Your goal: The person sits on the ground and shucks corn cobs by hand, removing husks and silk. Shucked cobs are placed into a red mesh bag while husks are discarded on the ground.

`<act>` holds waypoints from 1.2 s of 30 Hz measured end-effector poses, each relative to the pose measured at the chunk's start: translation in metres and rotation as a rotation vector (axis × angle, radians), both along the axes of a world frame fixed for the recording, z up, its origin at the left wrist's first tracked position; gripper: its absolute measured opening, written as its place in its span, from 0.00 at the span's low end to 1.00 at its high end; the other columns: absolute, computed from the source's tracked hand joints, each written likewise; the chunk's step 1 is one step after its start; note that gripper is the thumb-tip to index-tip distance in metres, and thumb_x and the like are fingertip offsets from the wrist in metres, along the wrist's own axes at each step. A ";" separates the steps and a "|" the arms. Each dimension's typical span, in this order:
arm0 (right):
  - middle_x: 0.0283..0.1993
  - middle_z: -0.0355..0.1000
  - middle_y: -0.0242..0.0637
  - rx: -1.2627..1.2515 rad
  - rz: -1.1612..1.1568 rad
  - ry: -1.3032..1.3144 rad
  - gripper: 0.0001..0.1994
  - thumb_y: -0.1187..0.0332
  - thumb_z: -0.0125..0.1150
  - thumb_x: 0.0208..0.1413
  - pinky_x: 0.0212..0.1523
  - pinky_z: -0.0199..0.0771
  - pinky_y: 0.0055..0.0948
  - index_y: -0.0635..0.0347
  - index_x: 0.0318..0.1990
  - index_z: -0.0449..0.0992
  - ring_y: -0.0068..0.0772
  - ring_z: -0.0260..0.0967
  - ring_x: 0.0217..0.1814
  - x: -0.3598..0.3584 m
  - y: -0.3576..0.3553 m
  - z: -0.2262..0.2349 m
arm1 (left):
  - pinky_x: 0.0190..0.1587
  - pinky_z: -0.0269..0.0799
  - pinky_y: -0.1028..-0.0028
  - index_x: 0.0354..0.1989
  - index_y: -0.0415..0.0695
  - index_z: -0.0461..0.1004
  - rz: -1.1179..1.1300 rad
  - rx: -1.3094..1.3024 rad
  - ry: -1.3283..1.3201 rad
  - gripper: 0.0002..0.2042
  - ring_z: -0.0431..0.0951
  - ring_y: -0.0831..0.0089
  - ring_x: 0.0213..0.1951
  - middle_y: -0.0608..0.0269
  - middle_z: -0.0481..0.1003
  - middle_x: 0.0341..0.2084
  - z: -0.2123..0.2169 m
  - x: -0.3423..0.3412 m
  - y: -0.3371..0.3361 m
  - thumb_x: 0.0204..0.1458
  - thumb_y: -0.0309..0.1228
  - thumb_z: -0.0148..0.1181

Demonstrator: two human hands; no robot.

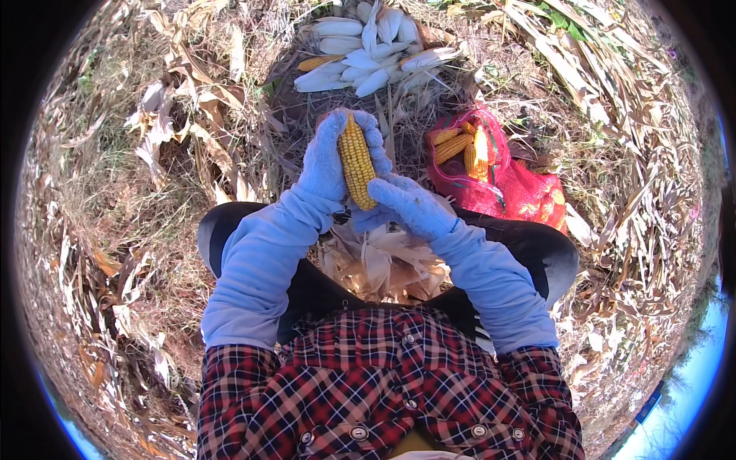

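Note:
A husked yellow ear of corn [356, 162] stands lengthwise between my hands, its kernels bare and facing up. My left hand [328, 157], in a light blue glove, wraps round its upper left side. My right hand [410, 203], gloved the same way, closes on the lower end, with its thumb against the kernels. The fingers beneath the cob are partly hidden. To the right of my hands lies a red mesh bag [529, 192], its mouth showing several bare orange-yellow ears [454, 146].
Ahead is a pile of ears in pale husks [360, 50], a few showing yellow kernels. Loose husks [383, 264] lie between my bent legs. Dry stalks and leaves [613, 77] cover the ground at the right, with dry grass and leaves [138, 207] at the left.

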State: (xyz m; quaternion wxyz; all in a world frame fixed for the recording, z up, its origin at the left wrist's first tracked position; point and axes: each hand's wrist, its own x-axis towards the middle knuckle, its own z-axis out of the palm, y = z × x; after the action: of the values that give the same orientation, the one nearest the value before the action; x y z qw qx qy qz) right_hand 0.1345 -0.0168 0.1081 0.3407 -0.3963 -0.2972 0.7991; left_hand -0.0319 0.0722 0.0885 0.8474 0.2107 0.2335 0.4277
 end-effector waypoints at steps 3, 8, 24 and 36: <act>0.49 0.73 0.37 0.043 -0.056 -0.016 0.37 0.51 0.63 0.66 0.45 0.83 0.33 0.57 0.77 0.57 0.30 0.75 0.46 -0.001 -0.002 -0.006 | 0.45 0.82 0.62 0.51 0.39 0.74 -0.042 0.114 0.051 0.21 0.80 0.65 0.39 0.58 0.77 0.40 0.005 0.009 -0.006 0.68 0.49 0.55; 0.46 0.74 0.32 0.205 -0.045 -0.314 0.36 0.51 0.66 0.64 0.42 0.77 0.27 0.54 0.74 0.62 0.24 0.72 0.43 0.006 0.007 0.005 | 0.44 0.83 0.61 0.49 0.39 0.74 0.082 0.190 0.113 0.18 0.81 0.63 0.37 0.56 0.77 0.37 0.008 0.013 -0.003 0.70 0.44 0.52; 0.45 0.79 0.50 0.485 0.219 -1.335 0.32 0.36 0.64 0.56 0.53 0.75 0.51 0.58 0.52 0.76 0.56 0.78 0.53 0.061 0.037 -0.055 | 0.20 0.58 0.73 0.46 0.41 0.77 0.374 0.173 0.499 0.13 0.57 0.80 0.17 0.74 0.59 0.17 0.029 -0.008 0.017 0.70 0.38 0.56; 0.54 0.72 0.58 -0.037 0.045 -1.673 0.17 0.57 0.62 0.62 0.56 0.78 0.50 0.43 0.58 0.75 0.60 0.75 0.59 0.215 0.065 -0.195 | 0.23 0.73 0.73 0.49 0.39 0.78 0.294 0.137 0.563 0.13 0.67 0.78 0.20 0.71 0.68 0.21 0.038 0.001 0.008 0.72 0.37 0.54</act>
State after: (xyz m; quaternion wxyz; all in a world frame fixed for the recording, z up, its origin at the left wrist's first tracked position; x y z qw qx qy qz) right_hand 0.3495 0.0482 -0.0872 -0.0147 -0.8582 -0.4467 0.2525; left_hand -0.0313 0.0801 0.1268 0.6625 0.3411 0.4576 0.4851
